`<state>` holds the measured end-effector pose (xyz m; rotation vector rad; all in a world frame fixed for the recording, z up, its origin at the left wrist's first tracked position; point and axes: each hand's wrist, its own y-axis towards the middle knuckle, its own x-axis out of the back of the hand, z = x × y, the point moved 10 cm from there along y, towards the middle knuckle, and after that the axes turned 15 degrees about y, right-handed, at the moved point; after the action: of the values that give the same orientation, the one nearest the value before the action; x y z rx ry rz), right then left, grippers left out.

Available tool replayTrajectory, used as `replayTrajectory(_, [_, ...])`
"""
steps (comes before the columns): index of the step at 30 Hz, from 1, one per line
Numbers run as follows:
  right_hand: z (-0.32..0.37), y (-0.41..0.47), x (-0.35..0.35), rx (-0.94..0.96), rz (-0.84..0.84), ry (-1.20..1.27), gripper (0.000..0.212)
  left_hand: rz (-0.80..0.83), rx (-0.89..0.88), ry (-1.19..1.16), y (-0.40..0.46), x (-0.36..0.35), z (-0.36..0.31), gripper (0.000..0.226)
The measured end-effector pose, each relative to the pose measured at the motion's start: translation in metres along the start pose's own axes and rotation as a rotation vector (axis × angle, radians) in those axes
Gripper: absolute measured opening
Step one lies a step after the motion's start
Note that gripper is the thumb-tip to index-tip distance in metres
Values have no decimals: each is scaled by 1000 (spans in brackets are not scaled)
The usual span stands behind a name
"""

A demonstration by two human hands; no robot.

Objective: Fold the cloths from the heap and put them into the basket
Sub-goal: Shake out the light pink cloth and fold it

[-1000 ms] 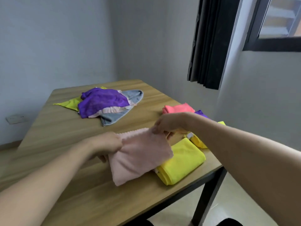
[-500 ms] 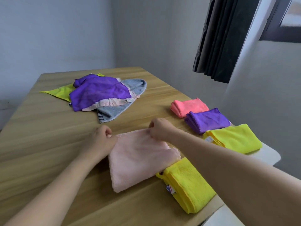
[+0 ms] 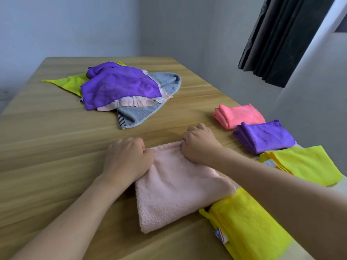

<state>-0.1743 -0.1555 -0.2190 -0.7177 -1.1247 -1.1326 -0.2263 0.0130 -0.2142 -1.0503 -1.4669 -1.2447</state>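
A pale pink cloth (image 3: 174, 188) lies folded on the wooden table (image 3: 47, 147) in front of me. My left hand (image 3: 127, 158) pinches its far left corner and my right hand (image 3: 201, 145) pinches its far right corner, both down against the tabletop. The heap (image 3: 122, 89) sits farther back: a purple cloth on top of a pink one, a grey towel and a lime-green cloth. No basket is in view.
Along the table's right edge lie folded cloths: coral pink (image 3: 238, 115), purple (image 3: 264, 136), yellow-green (image 3: 304, 164) and, nearest me under my right forearm, bright yellow (image 3: 249, 222). A dark curtain (image 3: 277, 38) hangs at the right wall.
The pink cloth, held up a second ago, now lies flat on the table with both hands pressing its far edge. My view has tilted down and to the right.
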Motion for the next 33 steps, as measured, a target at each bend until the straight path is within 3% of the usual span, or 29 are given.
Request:
replayTrajectory(4, [2, 21, 15, -23, 19, 83, 15, 96, 101, -186, 17, -7, 5, 15])
replayTrajectory(6, [-4, 31, 26, -50, -34, 104, 18, 114, 169, -403, 33, -12, 8, 11])
replayTrajectory(8, [-9, 37, 32, -73, -82, 78, 25, 84, 178, -475, 44, -14, 6, 14])
replayTrajectory(11, [-5, 34, 38, -31, -173, 17, 41, -155, 132, -271, 42, 3, 0, 31])
replayTrajectory(13, [7, 26, 37, 139, -219, 13, 42, -336, 3, -232, 33, 24, -12, 28])
replayTrajectory(14, [10, 23, 29, 223, -191, 26, 38, -351, -92, -277, 31, 29, -20, 23])
replayTrajectory(17, [-4, 20, -1, 231, -58, 176, 29, -76, -271, -367, 31, 12, -44, 21])
replayTrajectory(20, [-20, 22, -13, 156, -21, 307, 36, 173, -355, -82, 24, -28, -56, 46])
replayTrajectory(24, [-26, 27, -15, 121, 14, 266, 45, 245, -375, 49, 20, -42, -53, 63])
replayTrajectory(29, [-28, 30, -17, 102, 46, 206, 47, 357, -371, 110, 10, -47, -53, 107])
replayTrajectory(33, [-31, 31, -19, 31, 91, 139, 51, 329, -373, 105, 10, -43, -55, 123])
